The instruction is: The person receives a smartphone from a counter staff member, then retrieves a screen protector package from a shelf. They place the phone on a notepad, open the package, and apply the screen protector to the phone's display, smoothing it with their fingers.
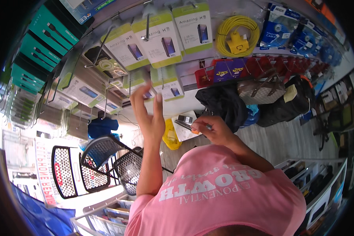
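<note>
Hand, left (147, 124), mine: one, raised before the hanging green-and-white packets (155, 51), fingers loosely parted, nothing seen in its grip; whether a fingertip touches a packet I cannot tell. Hand, right (215, 130), also mine: one, held lower, thumb and fingers pinched on a small orange item (195, 131), kind unclear, at the right edge of a white box (187, 135) as I see it. Surroundings: one yellow bag (170, 138), left of that box; one coiled yellow cable (223, 37), right of the packets; one brown handbag (261, 91).
</note>
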{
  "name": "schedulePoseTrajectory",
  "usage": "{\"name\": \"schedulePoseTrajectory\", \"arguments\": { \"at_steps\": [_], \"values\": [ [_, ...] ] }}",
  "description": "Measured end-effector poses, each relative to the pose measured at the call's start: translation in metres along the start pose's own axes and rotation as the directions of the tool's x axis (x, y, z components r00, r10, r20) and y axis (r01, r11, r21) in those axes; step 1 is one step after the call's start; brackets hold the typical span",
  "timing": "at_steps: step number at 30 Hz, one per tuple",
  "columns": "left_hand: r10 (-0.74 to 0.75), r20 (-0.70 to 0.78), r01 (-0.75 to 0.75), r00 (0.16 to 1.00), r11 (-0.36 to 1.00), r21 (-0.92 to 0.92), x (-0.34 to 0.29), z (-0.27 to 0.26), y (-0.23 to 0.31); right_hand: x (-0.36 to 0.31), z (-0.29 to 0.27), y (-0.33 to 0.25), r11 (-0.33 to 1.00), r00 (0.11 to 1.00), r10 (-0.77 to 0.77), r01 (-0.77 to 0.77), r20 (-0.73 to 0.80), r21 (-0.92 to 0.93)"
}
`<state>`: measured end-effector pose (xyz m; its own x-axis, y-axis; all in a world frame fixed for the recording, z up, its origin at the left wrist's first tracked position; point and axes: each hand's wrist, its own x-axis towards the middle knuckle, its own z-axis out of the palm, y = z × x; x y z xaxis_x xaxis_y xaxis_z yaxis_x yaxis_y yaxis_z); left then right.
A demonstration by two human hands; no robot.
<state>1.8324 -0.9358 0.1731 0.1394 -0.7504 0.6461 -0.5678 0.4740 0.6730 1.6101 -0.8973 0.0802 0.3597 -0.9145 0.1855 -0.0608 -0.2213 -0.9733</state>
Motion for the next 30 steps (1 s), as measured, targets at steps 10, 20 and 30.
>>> {"name": "schedulePoseTrajectory", "arguments": {
  "at_steps": [10,20,30],
  "values": [
    [-0.122,-0.335,0.184,0.934,0.97,0.159,0.091,0.113,0.021,-0.031,-0.09,0.012,0.981,0.994,0.11,-0.113,0.028,0.156],
    [-0.156,-0.475,0.169,0.866,0.985,-0.015,0.052,0.102,0.028,-0.034,-0.128,0.038,0.968,0.992,0.123,-0.114,-0.03,0.225],
    [-0.19,-0.375,0.152,0.907,0.98,-0.13,0.001,0.05,0.076,-0.007,-0.116,0.019,0.953,0.993,0.053,-0.081,0.105,0.291]
  ]
}}
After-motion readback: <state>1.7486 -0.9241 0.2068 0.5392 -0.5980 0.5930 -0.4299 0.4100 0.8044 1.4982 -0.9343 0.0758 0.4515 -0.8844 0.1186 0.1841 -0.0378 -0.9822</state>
